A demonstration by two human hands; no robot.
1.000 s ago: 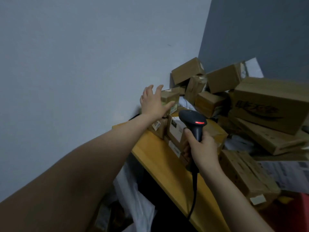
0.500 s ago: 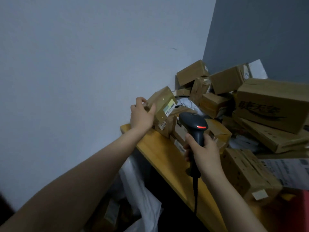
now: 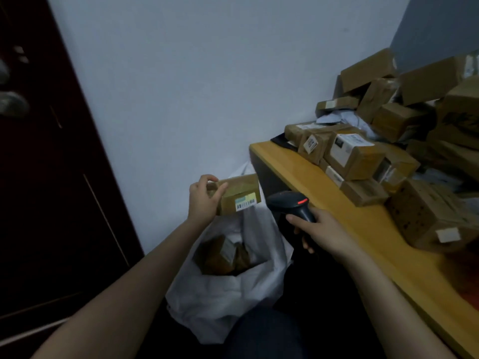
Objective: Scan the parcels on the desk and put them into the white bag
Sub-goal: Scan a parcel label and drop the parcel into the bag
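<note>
My left hand grips a small cardboard parcel by its left end, above the mouth of the white bag. The parcel's barcode label faces me and the scanner. My right hand holds a black barcode scanner by its handle, its red light lit, just right of the parcel. Brown parcels lie inside the open bag on the floor beside the desk. Several more cardboard parcels are piled on the wooden desk at the right.
A dark red door stands at the left. The pale wall runs behind the bag and desk. The desk's front edge crosses the lower right. My dark-trousered leg is at the bottom.
My left hand took a parcel off the desk pile and carried it down and left over the bag. The scanner hand came down off the desk beside it. My view swung left.
</note>
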